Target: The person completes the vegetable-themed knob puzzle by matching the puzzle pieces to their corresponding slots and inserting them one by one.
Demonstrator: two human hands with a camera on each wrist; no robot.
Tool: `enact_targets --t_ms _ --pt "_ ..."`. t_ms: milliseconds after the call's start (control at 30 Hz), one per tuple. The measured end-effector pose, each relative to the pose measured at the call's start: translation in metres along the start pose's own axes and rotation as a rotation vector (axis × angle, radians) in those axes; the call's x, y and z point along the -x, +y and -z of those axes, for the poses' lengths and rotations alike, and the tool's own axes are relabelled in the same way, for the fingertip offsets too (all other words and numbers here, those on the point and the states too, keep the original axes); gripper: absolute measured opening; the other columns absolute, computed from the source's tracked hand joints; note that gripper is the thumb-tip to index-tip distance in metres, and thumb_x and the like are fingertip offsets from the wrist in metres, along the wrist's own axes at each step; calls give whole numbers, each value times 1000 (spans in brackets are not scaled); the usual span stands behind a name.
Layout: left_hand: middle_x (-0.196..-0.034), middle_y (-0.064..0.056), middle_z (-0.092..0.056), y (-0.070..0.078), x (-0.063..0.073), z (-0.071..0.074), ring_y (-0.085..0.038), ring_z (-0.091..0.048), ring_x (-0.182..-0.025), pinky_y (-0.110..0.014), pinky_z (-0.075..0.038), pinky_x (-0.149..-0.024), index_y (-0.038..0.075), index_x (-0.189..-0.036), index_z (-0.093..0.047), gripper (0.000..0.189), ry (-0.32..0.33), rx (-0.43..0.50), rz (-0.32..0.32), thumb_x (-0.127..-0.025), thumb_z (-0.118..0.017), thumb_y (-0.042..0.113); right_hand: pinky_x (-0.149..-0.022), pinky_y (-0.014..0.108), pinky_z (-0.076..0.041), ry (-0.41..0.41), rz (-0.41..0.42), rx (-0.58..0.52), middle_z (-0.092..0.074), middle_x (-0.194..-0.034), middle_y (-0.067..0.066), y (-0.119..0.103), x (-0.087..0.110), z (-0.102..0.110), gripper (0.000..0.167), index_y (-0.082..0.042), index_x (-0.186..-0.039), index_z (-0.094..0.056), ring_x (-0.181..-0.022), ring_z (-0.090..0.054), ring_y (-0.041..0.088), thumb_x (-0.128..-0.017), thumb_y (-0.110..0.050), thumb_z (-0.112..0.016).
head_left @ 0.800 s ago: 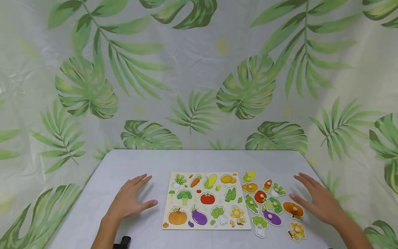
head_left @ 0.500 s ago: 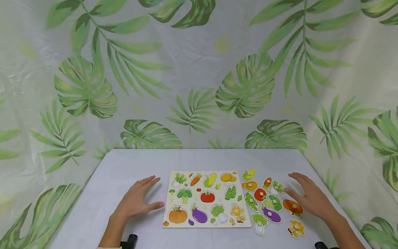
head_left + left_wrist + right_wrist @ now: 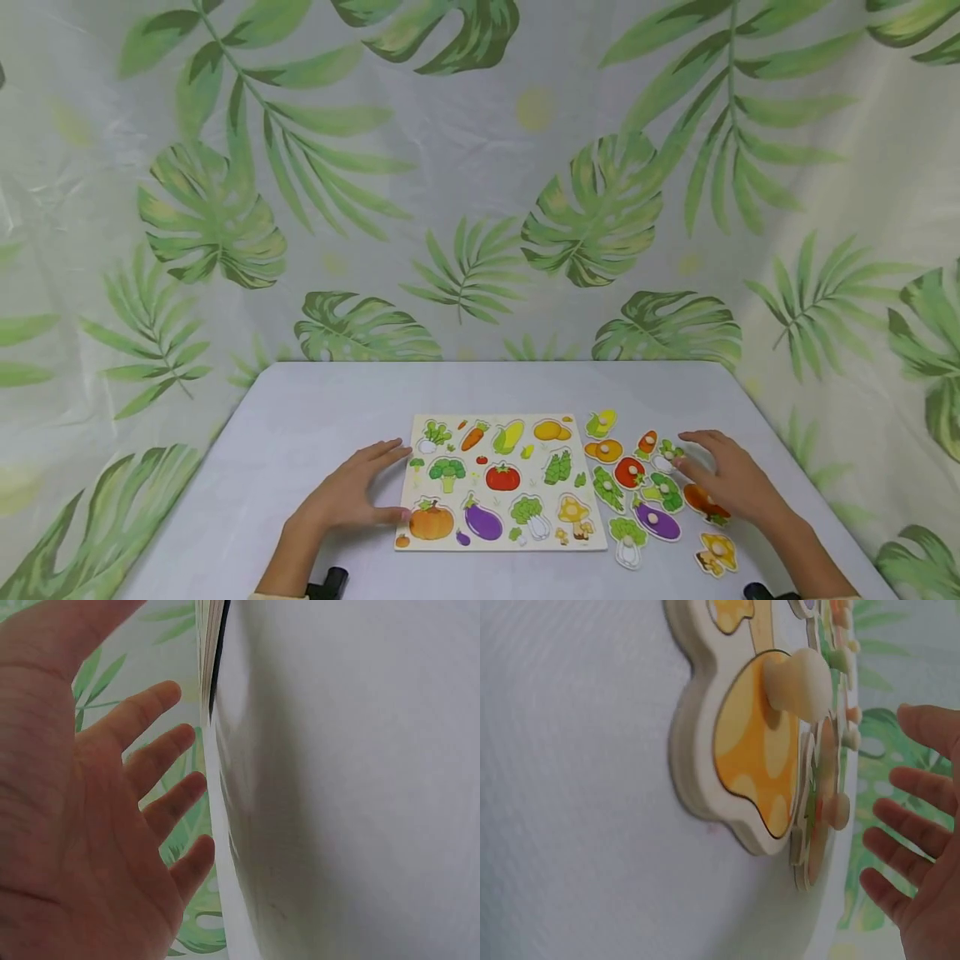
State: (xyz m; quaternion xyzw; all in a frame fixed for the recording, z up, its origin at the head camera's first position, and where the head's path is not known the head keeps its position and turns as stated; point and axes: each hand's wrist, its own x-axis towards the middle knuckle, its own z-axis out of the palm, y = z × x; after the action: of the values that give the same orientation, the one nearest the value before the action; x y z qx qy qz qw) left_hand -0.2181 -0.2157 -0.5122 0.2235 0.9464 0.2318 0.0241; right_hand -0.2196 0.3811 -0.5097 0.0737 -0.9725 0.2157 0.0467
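Note:
A cream puzzle board (image 3: 461, 479) printed with vegetables lies flat on the table. My left hand (image 3: 337, 500) is at its left edge, thumb and fingers spread; whether they touch it I cannot tell. In the left wrist view, that hand (image 3: 97, 817) holds nothing. Over the knobbed pieces to the right hovers my right hand (image 3: 738, 483), fingers extended, partly covering the pumpkin piece (image 3: 701, 502). The radish piece (image 3: 663, 458) is by its fingertips. In the right wrist view, the hand (image 3: 930, 840) is apart from the mushroom piece (image 3: 757, 750), which has a round knob.
Between board and right hand lie the eggplant piece (image 3: 656, 521), tomato piece (image 3: 628, 472), bok choy piece (image 3: 627, 542), corn piece (image 3: 601, 423) and several others. A leaf-patterned curtain (image 3: 480, 183) hangs behind the white table (image 3: 330, 392).
Both hands have moved inward: the left one rightward to the board's edge, the right one leftward over the pumpkin piece. The board and pieces stay in place.

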Motion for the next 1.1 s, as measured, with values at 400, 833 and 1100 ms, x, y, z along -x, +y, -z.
enact_targets --t_ms 400,833,1100 --pt "-164 -5 -41 0 1 -3 -40 -32 -154 -69 -29 -121 25 -152 -51 87 -73 42 48 -78 -76 64 -92 65 -54 18 7 -8 -68 -120 16 -5 -2 -13 44 -7 -120 -73 -109 -66 40 -94 -42 -74" --pt "-163 -8 -43 -3 -2 1 -44 -30 -153 -73 -28 -118 23 -152 -52 89 -113 64 2 -76 -81 60 -79 49 -59 37 -41 -38 -71 -104 11 -6 -9 -16 33 -2 -112 -75 -91 -65 27 -91 -28 -78" --pt "-164 -4 -42 -4 -2 1 -41 -29 -155 -73 -31 -117 26 -152 -51 91 -118 48 33 -75 -82 63 -77 45 -58 99 -56 -60 -73 -103 12 -5 -10 -18 23 -3 -107 -77 -91 -66 27 -93 -22 -76"
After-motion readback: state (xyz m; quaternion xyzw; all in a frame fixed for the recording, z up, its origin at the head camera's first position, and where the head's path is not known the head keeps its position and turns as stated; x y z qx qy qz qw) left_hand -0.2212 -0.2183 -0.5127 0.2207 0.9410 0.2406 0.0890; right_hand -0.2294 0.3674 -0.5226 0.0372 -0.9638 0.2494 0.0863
